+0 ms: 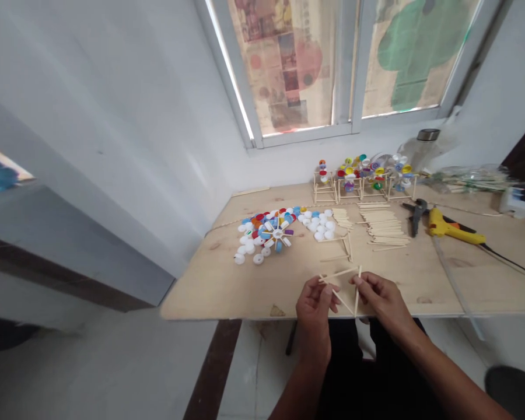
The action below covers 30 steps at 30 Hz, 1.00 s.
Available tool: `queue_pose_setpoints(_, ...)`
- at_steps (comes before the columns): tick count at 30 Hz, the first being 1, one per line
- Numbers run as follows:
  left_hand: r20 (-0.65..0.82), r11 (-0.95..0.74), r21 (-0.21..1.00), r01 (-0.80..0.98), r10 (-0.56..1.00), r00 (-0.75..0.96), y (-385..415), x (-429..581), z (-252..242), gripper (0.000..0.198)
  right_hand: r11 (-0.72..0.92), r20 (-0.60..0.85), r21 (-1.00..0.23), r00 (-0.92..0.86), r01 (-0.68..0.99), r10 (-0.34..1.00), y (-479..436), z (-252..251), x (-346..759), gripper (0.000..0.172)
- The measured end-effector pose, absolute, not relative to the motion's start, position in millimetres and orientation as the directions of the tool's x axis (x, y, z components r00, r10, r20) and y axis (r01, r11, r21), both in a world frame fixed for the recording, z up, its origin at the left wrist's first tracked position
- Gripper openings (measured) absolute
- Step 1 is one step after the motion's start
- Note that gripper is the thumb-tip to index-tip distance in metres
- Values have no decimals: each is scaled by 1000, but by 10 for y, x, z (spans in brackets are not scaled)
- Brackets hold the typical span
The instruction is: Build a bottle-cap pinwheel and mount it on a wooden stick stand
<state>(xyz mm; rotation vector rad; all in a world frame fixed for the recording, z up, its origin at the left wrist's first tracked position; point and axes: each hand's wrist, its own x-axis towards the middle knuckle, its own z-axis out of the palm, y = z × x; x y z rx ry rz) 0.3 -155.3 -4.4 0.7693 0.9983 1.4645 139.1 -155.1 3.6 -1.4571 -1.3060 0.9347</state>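
Over the table's front edge I hold a small frame of thin wooden sticks (340, 272) between both hands. My left hand (315, 300) is closed on its left side, thumb and fingers pinching a stick. My right hand (381, 297) pinches the upright stick on the right side. Just beyond, a second stick frame (349, 248) lies on the table. Farther left sits a wheel of sticks and bottle caps (277, 233), among loose coloured caps. White bottle caps (318, 226) lie in a group beside it.
Rows of loose sticks (382, 224) and shorter sticks (342, 218) lie on the wooden table (227, 286). To the right are a yellow glue gun (455, 227), black pliers-like tool (416, 216) and glue stick (452, 286). Cap-and-stick models (361, 181) stand at the back, near a bottle (426, 143).
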Motion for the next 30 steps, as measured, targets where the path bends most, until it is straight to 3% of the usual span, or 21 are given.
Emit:
queue_pose_setpoints(6,-79,80,961,-266,997,13,-1425,75,-85,28,35,91,-944,156,329,984,-1437,-126,1539,38)
queue_pose_setpoints(10,-46,53,985,-165,998,47,-1306,80,-143,27,54,145,-871,151,488,978,-1468,-121,1738,33)
queue_pose_setpoints(15,-43,48,998,-49,994,101,-1192,0,-203,29,8,300,-727,307,687,903,-1563,57,2270,30)
queue_pose_setpoints(20,-74,77,997,-29,994,86,-1110,-87,-254,36,-132,393,-615,447,778,803,-1410,170,3186,35)
queue_pose_setpoints(21,-86,90,995,-37,992,90,-1097,-97,-268,37,-178,420,-564,465,807,779,-1348,156,3373,34)
queue_pose_setpoints(23,-116,121,991,-54,989,88,-1078,-114,-297,40,-244,515,-193,309,951,799,-1212,101,3696,33)
queue_pose_setpoints(24,-133,138,989,-59,988,84,-1073,-121,-308,41,-250,510,-135,283,959,812,-1143,68,3822,33)
queue_pose_setpoints(30,-217,223,972,-70,973,83,-1086,-143,-248,36,-251,436,-42,244,967,866,-801,-61,4143,38)
